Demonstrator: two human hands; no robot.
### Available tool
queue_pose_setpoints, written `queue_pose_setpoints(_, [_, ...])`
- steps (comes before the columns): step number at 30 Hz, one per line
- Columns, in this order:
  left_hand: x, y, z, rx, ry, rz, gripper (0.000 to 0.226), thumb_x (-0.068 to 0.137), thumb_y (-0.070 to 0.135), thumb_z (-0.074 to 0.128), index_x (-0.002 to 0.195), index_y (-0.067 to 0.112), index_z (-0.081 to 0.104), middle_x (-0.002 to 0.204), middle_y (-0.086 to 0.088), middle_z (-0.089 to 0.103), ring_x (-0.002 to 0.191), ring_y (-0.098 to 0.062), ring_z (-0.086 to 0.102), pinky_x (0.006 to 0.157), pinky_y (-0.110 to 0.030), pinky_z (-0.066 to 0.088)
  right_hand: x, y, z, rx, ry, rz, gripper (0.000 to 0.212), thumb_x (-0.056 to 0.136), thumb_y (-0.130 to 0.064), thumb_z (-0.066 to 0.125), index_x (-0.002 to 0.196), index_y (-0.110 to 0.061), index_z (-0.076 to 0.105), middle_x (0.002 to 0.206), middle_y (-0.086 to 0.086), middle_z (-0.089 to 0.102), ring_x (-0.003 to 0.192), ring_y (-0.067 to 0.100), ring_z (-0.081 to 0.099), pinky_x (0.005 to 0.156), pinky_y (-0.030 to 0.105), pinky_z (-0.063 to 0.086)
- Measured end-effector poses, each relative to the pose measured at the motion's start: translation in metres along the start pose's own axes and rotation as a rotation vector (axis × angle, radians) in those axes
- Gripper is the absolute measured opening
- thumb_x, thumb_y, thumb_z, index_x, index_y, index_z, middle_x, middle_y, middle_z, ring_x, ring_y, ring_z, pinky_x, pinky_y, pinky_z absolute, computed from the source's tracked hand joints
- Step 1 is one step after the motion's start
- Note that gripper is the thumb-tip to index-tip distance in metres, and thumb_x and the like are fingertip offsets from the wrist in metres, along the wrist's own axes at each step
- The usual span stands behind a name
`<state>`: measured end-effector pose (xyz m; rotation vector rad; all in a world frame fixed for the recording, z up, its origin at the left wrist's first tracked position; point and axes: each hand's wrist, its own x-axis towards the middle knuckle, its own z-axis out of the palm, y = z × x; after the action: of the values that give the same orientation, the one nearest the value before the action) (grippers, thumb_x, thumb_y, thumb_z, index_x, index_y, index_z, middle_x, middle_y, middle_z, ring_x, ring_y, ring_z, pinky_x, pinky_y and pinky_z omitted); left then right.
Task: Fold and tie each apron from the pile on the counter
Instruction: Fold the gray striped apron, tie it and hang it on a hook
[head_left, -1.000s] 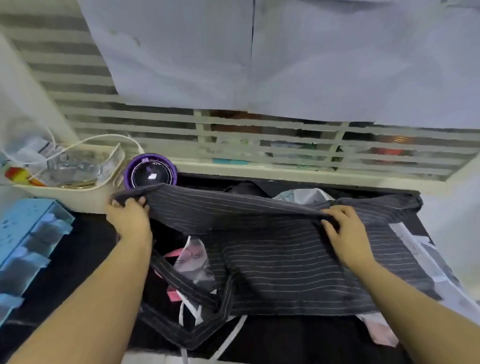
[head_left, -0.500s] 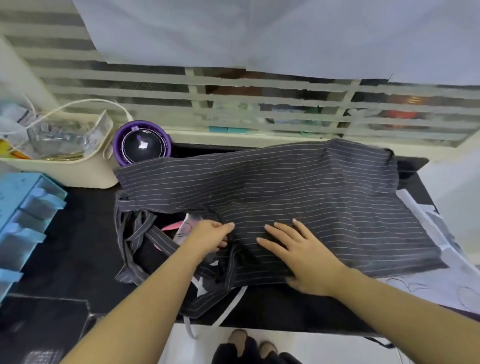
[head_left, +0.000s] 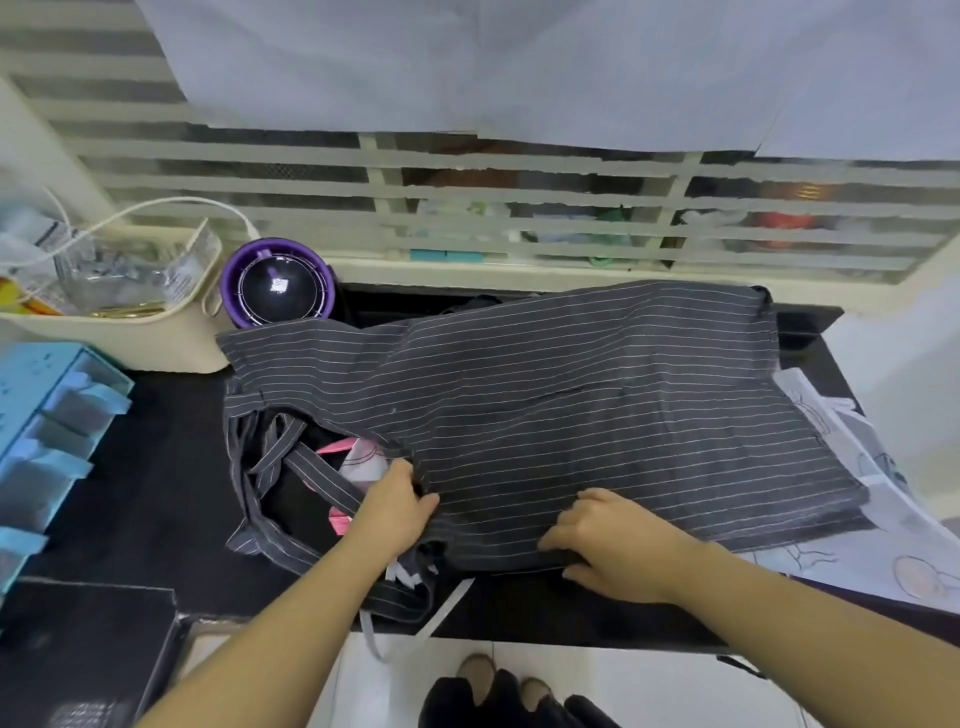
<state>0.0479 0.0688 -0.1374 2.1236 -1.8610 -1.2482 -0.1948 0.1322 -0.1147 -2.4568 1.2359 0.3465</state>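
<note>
Fold step: L hand (head_left: 400, 512) & R hand (head_left: 618, 545) both grip striped apron (head_left: 571, 405) near edge (straps (head_left: 311, 467) loose at left); next prob. lift evenly, fold over

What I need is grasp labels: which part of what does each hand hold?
Left hand pinches the striped apron at its edge beside the straps; right hand grips its near edge.
</note>
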Motion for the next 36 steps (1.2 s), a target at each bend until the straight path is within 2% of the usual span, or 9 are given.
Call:
queue_pose_setpoints(3, [-0.006,0.000,-0.002,0.006,0.227,0.006,0.033,0.090,0.021,0.063,0.108,0.016,0.036,0.095,-0.002,0.053,0.074,-0.017,0.054,0.063,-0.030,0.042,-0.010,0.010,-0.003,0.125,0.207,0.022,0.030,0.093,-0.033,0.054,0.120,-0.025,0.063,0.112,-0.008,0.066,0.104,0.011,0.058,0.101,0.031,0.042])
queue_pose_setpoints(6, [-0.008,0.013,0.004,0.210,0.523,0.413,0.034,0.087,0.019,0.064,0.118,0.016,0.050,0.113,-0.003,0.050,0.098,-0.021,0.055,0.082,-0.031,0.045,-0.026,0.034,0.003,0.095,0.581,0.159,0.017,0.081,-0.018,0.070,0.098,-0.019,0.071,0.096,-0.006,0.066,0.086,0.017,0.061,0.077,0.033,0.052])
queue_pose_setpoints(9, [-0.004,0.027,0.020,0.463,0.187,0.639,0.034,0.093,0.028,0.056,0.126,0.024,0.049,0.123,0.001,0.048,0.108,-0.020,0.053,0.087,-0.032,0.046,-0.041,0.050,0.014,0.131,0.475,0.482,0.020,0.081,-0.017,0.072,0.100,-0.019,0.066,0.094,-0.004,0.059,0.085,0.020,0.057,0.067,0.032,0.051])
queue_pose_setpoints(12, [0.010,0.037,0.014,0.534,-0.167,0.435,0.033,0.095,0.035,0.052,0.127,0.029,0.046,0.121,0.006,0.053,0.107,-0.016,0.056,0.086,-0.033,0.049,-0.054,0.063,0.005,0.238,0.077,0.615,0.018,0.092,-0.028,0.056,0.107,-0.022,0.063,0.099,-0.009,0.063,0.091,0.013,0.058,0.077,0.027,0.048])
queue_pose_setpoints(15, [0.031,0.060,-0.016,0.462,0.023,0.456,0.019,0.096,0.032,0.050,0.114,0.029,0.056,0.107,0.010,0.060,0.098,-0.012,0.058,0.081,-0.032,0.050,-0.048,0.082,-0.033,0.288,0.199,0.628,0.015,0.092,-0.022,0.053,0.096,-0.022,0.068,0.094,-0.007,0.070,0.081,0.011,0.060,0.074,0.025,0.048])
queue_pose_setpoints(19, [0.070,0.090,-0.061,0.406,0.308,0.551,0.035,0.094,0.026,0.054,0.128,0.025,0.049,0.124,0.003,0.053,0.111,-0.018,0.052,0.090,-0.039,0.048,-0.008,0.113,-0.086,0.268,0.391,0.598,0.022,0.094,-0.020,0.054,0.113,-0.021,0.065,0.107,-0.003,0.067,0.090,0.015,0.061,0.084,0.035,0.052])
queue_pose_setpoints(25, [0.129,0.118,-0.086,0.610,0.070,0.513,0.067,0.092,0.039,0.057,0.148,0.026,0.024,0.146,-0.004,0.037,0.131,-0.026,0.038,0.106,-0.041,0.037,0.044,0.189,-0.103,0.228,0.250,0.719,0.045,0.094,-0.014,0.048,0.139,-0.017,0.044,0.140,0.010,0.042,0.125,0.032,0.043,0.103,0.046,0.040])
queue_pose_setpoints(31, [0.153,0.139,-0.073,0.523,-0.022,0.450,0.066,0.092,0.047,0.054,0.148,0.027,0.025,0.143,-0.003,0.044,0.127,-0.023,0.045,0.106,-0.042,0.038,0.029,0.252,-0.077,0.308,0.476,1.056,0.040,0.099,-0.025,0.044,0.136,-0.011,0.047,0.138,0.021,0.044,0.123,0.041,0.040,0.102,0.048,0.035])
queue_pose_setpoints(36, [0.157,0.184,-0.045,0.434,-0.018,0.566,0.056,0.093,0.054,0.047,0.142,0.028,0.037,0.140,0.002,0.049,0.123,-0.016,0.049,0.103,-0.037,0.040,0.025,0.278,-0.068,0.543,0.652,1.294,0.038,0.100,-0.028,0.042,0.134,-0.013,0.048,0.131,0.027,0.048,0.119,0.047,0.043,0.096,0.048,0.039])
